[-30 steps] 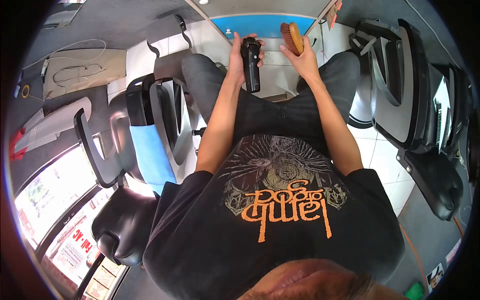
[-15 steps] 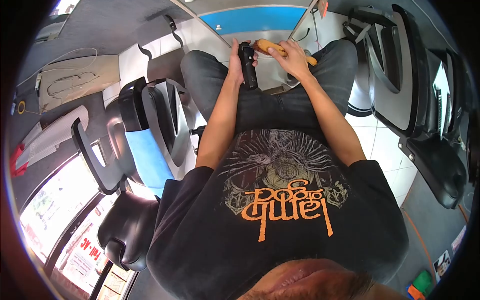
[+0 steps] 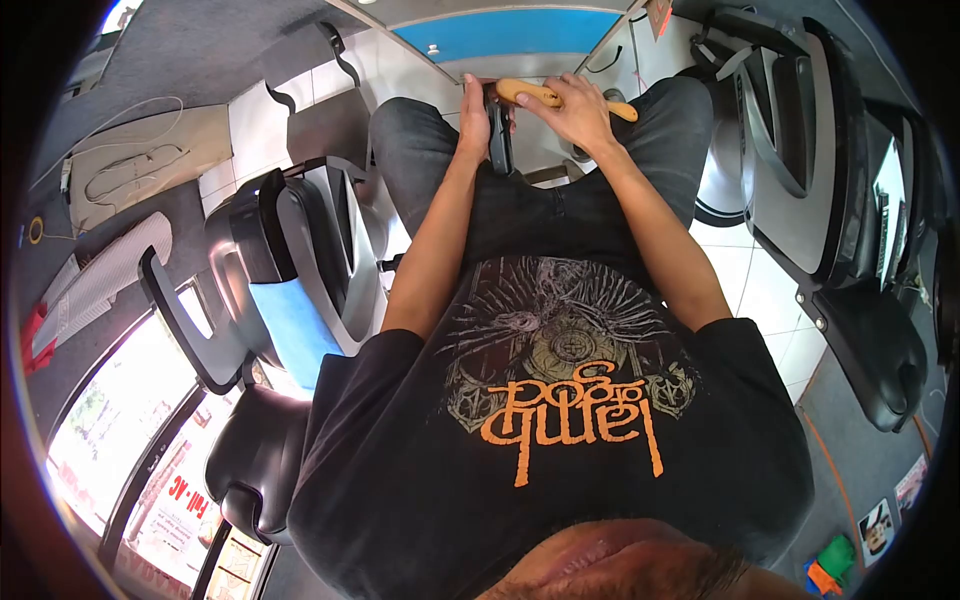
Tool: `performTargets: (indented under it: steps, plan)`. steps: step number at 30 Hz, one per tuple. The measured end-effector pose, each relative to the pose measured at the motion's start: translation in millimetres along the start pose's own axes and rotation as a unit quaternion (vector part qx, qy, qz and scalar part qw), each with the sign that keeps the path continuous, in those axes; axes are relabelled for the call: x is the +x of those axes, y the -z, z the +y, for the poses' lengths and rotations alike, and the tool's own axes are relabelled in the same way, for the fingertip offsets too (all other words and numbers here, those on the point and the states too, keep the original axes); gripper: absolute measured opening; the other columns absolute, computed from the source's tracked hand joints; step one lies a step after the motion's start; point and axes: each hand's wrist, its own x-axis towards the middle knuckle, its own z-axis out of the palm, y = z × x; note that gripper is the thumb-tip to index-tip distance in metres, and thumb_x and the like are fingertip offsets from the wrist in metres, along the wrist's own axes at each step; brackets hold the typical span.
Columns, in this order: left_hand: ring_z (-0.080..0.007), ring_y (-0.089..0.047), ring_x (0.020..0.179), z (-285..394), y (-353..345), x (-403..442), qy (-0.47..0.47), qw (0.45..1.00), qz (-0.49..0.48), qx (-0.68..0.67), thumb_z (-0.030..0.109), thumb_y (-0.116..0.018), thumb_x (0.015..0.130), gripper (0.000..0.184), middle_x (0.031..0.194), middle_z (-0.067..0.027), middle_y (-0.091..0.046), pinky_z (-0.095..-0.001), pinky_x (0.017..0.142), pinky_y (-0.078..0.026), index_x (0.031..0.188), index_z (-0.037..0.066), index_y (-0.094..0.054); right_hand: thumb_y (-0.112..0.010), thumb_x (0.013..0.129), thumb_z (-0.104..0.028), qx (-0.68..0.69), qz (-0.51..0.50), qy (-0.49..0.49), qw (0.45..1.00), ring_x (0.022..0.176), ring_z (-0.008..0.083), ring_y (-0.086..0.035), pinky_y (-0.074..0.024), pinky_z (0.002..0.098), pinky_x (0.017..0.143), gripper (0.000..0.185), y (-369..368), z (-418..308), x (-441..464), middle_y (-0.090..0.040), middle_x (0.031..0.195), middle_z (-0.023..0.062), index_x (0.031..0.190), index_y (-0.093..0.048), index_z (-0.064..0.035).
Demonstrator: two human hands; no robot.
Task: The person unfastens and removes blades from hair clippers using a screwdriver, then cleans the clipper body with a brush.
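Note:
My left hand (image 3: 476,122) is wrapped round a black hair clipper (image 3: 501,140), held upright with its narrow side towards me. My right hand (image 3: 582,118) grips a brush (image 3: 525,92) with a yellowish wooden body, and its handle sticks out to the right past my fingers. The brush head lies at the clipper's top end; whether its bristles touch cannot be made out, as they are mostly hidden. Both hands are out in front of me, between my knees.
Black salon chairs stand at the left (image 3: 270,225) and the right (image 3: 800,160). A blue cloth (image 3: 298,325) hangs over the left chair. Ahead is a cabinet with a blue drawer front (image 3: 510,38). A cardboard sheet (image 3: 150,165) with a cable lies at the far left.
The clipper has turned in my left hand, so a narrower side shows. My right hand has brought the brush slightly left and turned it, and its bristles have gone from sight.

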Motion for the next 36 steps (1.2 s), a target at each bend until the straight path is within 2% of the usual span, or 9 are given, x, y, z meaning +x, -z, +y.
performTargets:
  steps: [7, 12, 16, 19, 23, 24, 29, 32, 36]
  plan:
    - [-0.0199, -0.062, 0.061, 25, -23, -16, -0.023, 0.998, 0.01, -0.055, 0.071, -0.03, 0.11, 0.07, 0.086, -0.0124, -0.063, -0.035, 0.05, -0.054, 0.119, 0.005, -0.05, -0.075, 0.091, -0.064, -0.024, 0.009, -0.02, 0.999, 0.089, 0.0358, -0.072, -0.0555, 0.0489, 0.079, 0.061, 74, -24, 17, -0.073, 0.089, 0.0147, 0.095, -0.079, -0.0029]
    - [-0.0212, -0.062, 0.065, 29, -34, -17, -0.013, 1.0, -0.022, -0.017, 0.069, -0.027, 0.111, 0.068, 0.1, -0.0159, -0.064, -0.0349, 0.05, -0.054, 0.12, 0.006, -0.051, -0.075, 0.09, -0.066, -0.054, 0.043, 0.025, 0.997, 0.09, 0.036, -0.072, -0.0559, 0.0461, 0.083, 0.064, 74, -23, 9, -0.076, 0.09, 0.0144, 0.095, -0.08, -0.0026]
    - [-0.0211, -0.062, 0.063, 14, -36, -15, -0.023, 0.999, -0.025, -0.007, 0.068, -0.025, 0.112, 0.067, 0.088, -0.0146, -0.063, -0.0345, 0.049, -0.053, 0.121, 0.007, -0.05, -0.073, 0.089, -0.069, -0.08, 0.024, -0.041, 0.996, 0.087, 0.0363, -0.072, -0.0561, 0.0465, 0.083, 0.067, 81, -14, 4, -0.076, 0.086, 0.0148, 0.094, -0.081, -0.0031]
    - [-0.0208, -0.062, 0.06, 14, -35, -24, 0.023, 0.998, -0.038, 0.036, 0.069, -0.022, 0.112, 0.069, 0.083, -0.0133, -0.062, -0.0343, 0.05, -0.053, 0.122, 0.006, -0.051, -0.073, 0.09, -0.068, -0.051, 0.038, 0.024, 0.998, 0.084, 0.0358, -0.072, -0.056, 0.0466, 0.081, 0.066, 82, -23, -5, -0.076, 0.085, 0.0151, 0.092, -0.08, -0.0027]
    - [-0.0196, -0.061, 0.059, 22, -48, -32, -0.027, 0.998, -0.024, 0.056, 0.069, -0.019, 0.112, 0.074, 0.085, -0.0141, -0.064, -0.0338, 0.052, -0.053, 0.126, 0.004, -0.052, -0.073, 0.087, -0.071, -0.104, 0.029, -0.024, 0.994, 0.093, 0.0348, -0.074, -0.0553, 0.0466, 0.086, 0.068, 78, -9, -9, -0.078, 0.092, 0.0138, 0.089, -0.081, -0.0038]
    - [-0.0192, -0.061, 0.059, 30, -50, -35, -0.048, 0.996, -0.021, 0.073, 0.069, -0.019, 0.112, 0.074, 0.085, -0.0144, -0.065, -0.0336, 0.052, -0.053, 0.128, 0.004, -0.052, -0.075, 0.087, -0.07, -0.006, 0.038, -0.054, 0.998, 0.09, 0.0348, -0.073, -0.0547, 0.0464, 0.084, 0.067, 87, -14, -10, -0.077, 0.089, 0.0139, 0.087, -0.08, -0.0035]
    - [-0.0179, -0.061, 0.06, 27, -46, -35, -0.151, 0.973, -0.05, 0.168, 0.064, -0.018, 0.114, 0.074, 0.093, -0.0159, -0.067, -0.0317, 0.053, -0.051, 0.13, 0.0, -0.051, -0.077, 0.086, -0.067, -0.04, 0.04, -0.006, 0.998, 0.085, 0.034, -0.069, -0.0527, 0.0464, 0.08, 0.064, 104, -33, -23, -0.074, 0.083, 0.0127, 0.085, -0.079, -0.0033]
    - [-0.0211, -0.068, 0.076, 20, -42, -36, -0.166, 0.969, -0.032, 0.182, 0.055, -0.024, 0.117, 0.066, 0.112, -0.019, -0.067, -0.0337, 0.065, -0.056, 0.128, -0.002, -0.056, -0.078, 0.086, -0.066, -0.076, 0.031, -0.045, 0.996, 0.086, 0.0329, -0.069, -0.0513, 0.0445, 0.079, 0.062, 108, -27, -24, -0.072, 0.082, 0.0122, 0.085, -0.079, -0.0037]
    - [-0.0289, -0.072, 0.094, 19, -41, -36, -0.209, 0.943, -0.03, 0.257, 0.052, -0.026, 0.118, 0.064, 0.115, -0.0232, -0.07, -0.0383, 0.086, -0.056, 0.129, -0.004, -0.054, -0.077, 0.086, -0.068, -0.03, 0.041, -0.019, 0.999, 0.087, 0.0321, -0.069, -0.0508, 0.0451, 0.079, 0.065, 117, -37, -27, -0.073, 0.082, 0.0116, 0.085, -0.079, -0.0034]
